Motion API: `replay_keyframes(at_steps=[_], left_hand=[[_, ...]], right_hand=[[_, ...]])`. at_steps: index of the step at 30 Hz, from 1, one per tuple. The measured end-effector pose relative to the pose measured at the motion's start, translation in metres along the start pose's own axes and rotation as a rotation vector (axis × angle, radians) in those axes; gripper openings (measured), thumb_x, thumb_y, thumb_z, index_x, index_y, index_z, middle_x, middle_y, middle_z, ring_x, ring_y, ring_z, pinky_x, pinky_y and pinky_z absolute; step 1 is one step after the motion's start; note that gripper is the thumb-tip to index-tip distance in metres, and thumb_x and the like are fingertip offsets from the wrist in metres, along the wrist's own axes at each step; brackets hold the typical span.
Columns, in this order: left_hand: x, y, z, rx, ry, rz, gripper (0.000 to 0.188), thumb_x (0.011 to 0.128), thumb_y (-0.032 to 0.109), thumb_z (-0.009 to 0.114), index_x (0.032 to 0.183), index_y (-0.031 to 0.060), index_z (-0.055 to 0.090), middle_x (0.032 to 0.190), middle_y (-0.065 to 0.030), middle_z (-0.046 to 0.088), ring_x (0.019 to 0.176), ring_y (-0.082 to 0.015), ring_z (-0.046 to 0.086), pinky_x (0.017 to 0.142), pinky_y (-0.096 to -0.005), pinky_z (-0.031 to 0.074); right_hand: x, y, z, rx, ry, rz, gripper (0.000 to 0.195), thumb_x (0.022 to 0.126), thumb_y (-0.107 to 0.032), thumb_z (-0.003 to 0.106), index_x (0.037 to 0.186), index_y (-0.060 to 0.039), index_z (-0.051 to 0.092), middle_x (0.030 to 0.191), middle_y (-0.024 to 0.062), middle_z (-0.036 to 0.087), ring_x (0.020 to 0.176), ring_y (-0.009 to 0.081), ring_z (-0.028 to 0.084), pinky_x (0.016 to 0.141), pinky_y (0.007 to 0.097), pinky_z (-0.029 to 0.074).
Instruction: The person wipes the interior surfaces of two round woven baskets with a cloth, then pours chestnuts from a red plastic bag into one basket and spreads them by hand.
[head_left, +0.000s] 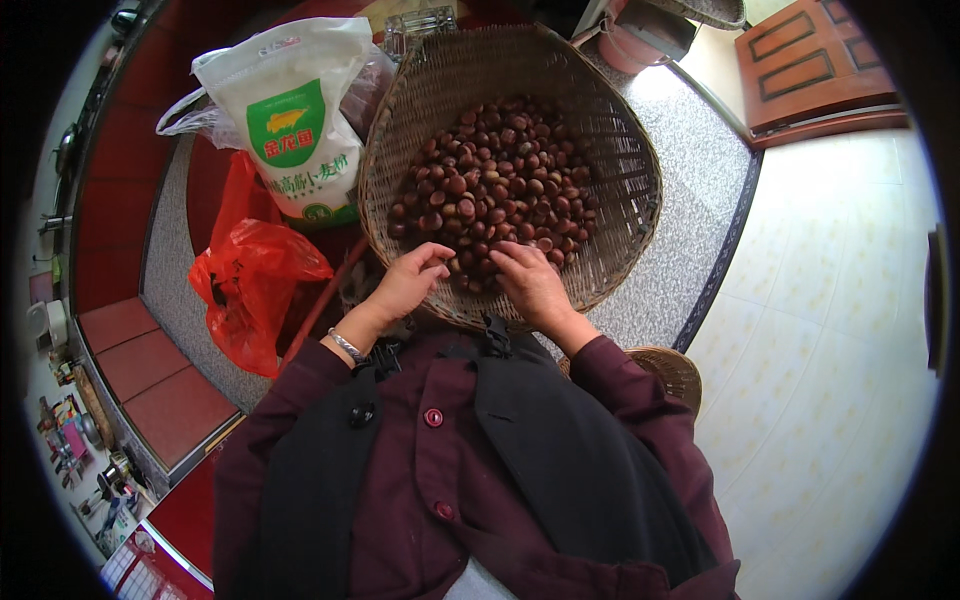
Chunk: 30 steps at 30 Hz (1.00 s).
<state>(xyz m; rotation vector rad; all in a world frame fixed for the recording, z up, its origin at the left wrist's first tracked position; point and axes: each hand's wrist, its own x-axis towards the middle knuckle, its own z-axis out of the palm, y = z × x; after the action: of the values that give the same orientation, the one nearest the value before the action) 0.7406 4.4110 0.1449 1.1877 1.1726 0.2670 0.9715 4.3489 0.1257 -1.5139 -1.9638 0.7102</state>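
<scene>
A large woven bamboo basket in front of me holds a heap of glossy brown chestnuts. My left hand is over the basket's near rim, at the lower left of the heap. Its fingers are bent and a little apart, and I see nothing held in them. Opposite it, my right hand reaches over the near side with its fingers against the closest chestnuts. Whether a chestnut sits under those fingertips is hidden. A silver bracelet circles my left wrist.
Left of the basket stand a white flour bag and a crumpled red plastic bag. Behind them is a clear glass dish. A smaller woven basket is by my right elbow. A pink bucket stands farther back, near a wooden door.
</scene>
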Motion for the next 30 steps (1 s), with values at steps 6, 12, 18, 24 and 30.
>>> replay_keyframes(at_steps=[6, 12, 18, 24, 30], left_hand=[[0.010, -0.005, 0.006, 0.711, 0.094, 0.362, 0.040, 0.083, 0.006, 0.055, 0.122, 0.0109, 0.050, 0.098, -0.0110, 0.061, 0.083, -0.0268, 0.060, 0.073, -0.0350, 0.048], [0.011, 0.005, 0.006, 0.838, 0.114, 0.287, 0.053, 0.083, 0.014, 0.057, 0.133, 0.0206, 0.040, 0.090, -0.0082, 0.059, 0.077, -0.0282, 0.059, 0.067, -0.0384, 0.049], [0.017, 0.013, 0.005, 0.933, 0.084, 0.233, 0.060, 0.083, 0.020, 0.059, 0.137, 0.0238, 0.033, 0.091, -0.0089, 0.057, 0.074, -0.0317, 0.060, 0.061, -0.0413, 0.050], [0.029, 0.024, 0.006, 0.997, 0.080, 0.138, 0.068, 0.083, 0.023, 0.060, 0.141, 0.0272, 0.025, 0.088, -0.0112, 0.057, 0.071, -0.0332, 0.060, 0.060, -0.0428, 0.049], [0.047, 0.029, 0.005, 0.959, 0.069, 0.026, 0.076, 0.083, 0.024, 0.062, 0.144, 0.0276, 0.017, 0.083, -0.0146, 0.057, 0.074, -0.0348, 0.059, 0.063, -0.0442, 0.048]], right_hand=[[0.024, 0.026, 0.018, -0.207, -0.179, -0.108, 0.043, 0.086, -0.023, 0.054, 0.127, -0.0112, 0.048, 0.125, 0.0114, 0.050, 0.112, 0.0332, 0.047, 0.094, 0.0398, 0.040], [0.085, 0.080, 0.040, 0.025, -0.296, -0.192, 0.018, 0.087, -0.022, 0.052, 0.092, -0.0051, 0.057, 0.086, 0.0182, 0.058, 0.083, 0.0375, 0.056, 0.071, 0.0441, 0.046], [0.164, 0.107, 0.043, -0.095, -0.310, -0.160, 0.019, 0.083, -0.014, 0.050, 0.096, -0.0045, 0.059, 0.079, 0.0194, 0.062, 0.077, 0.0377, 0.059, 0.066, 0.0465, 0.046], [0.192, 0.094, 0.004, -0.289, -0.268, -0.044, 0.034, 0.084, -0.032, 0.055, 0.115, -0.0185, 0.059, 0.098, 0.0122, 0.062, 0.091, 0.0309, 0.060, 0.073, 0.0413, 0.050], [0.139, 0.088, -0.026, -0.483, -0.284, 0.124, 0.045, 0.069, -0.037, 0.070, 0.109, -0.0209, 0.059, 0.110, 0.0053, 0.050, 0.099, 0.0248, 0.056, 0.085, 0.0511, 0.038]])
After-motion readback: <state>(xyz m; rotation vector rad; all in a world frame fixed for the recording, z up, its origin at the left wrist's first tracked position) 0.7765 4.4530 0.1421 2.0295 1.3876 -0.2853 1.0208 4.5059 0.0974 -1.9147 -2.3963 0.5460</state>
